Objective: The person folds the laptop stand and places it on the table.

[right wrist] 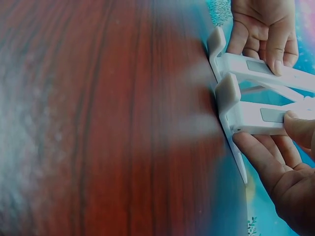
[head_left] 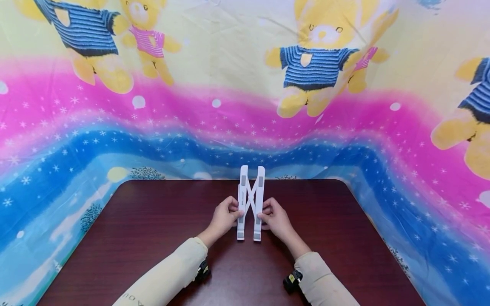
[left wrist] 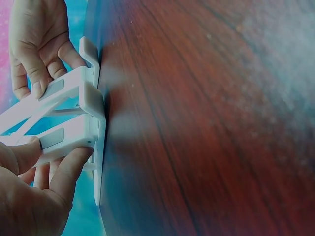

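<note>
A white folding laptop stand (head_left: 258, 204) stands on the table, its two long arms close together and joined by crossed struts. Grey pads lie along the arms, and upturned lips show at the near ends. My left hand (head_left: 226, 216) grips the left arm of the stand, thumb on top and fingers at its outer side and underneath. On the other side, my right hand (head_left: 276, 217) holds the right arm in the same way. Both wrist views show the thumbs pressing near the grey pads (left wrist: 52, 138) (right wrist: 272, 115).
The dark red-brown wooden table (head_left: 160, 221) has rounded far corners. Behind it and along its sides hangs a cloth (head_left: 214, 123) printed with bears and snowflakes. A small black device is strapped at each wrist.
</note>
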A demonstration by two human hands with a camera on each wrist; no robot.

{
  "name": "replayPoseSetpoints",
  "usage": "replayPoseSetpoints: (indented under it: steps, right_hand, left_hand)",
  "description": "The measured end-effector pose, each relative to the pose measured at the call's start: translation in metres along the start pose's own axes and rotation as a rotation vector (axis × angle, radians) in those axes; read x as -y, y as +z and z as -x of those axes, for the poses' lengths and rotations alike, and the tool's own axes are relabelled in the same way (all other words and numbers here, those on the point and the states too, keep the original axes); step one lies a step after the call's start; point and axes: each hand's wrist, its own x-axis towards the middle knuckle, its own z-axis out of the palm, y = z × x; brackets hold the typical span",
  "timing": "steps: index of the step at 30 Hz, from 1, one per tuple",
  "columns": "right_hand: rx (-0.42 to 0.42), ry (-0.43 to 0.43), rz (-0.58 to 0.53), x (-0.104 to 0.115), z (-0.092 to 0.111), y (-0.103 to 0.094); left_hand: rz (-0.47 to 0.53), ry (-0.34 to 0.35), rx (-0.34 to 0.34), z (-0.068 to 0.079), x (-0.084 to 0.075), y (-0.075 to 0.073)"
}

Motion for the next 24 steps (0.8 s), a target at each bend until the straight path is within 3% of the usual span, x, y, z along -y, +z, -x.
replayPoseSetpoints:
  steps: [24]
  right_hand:
    - [0.027,-0.017,0.007,0.0017,-0.0008,0.0077]
  left_hand:
    - [0.000,0.022,0.036,0.0004,-0.0027,0.0072]
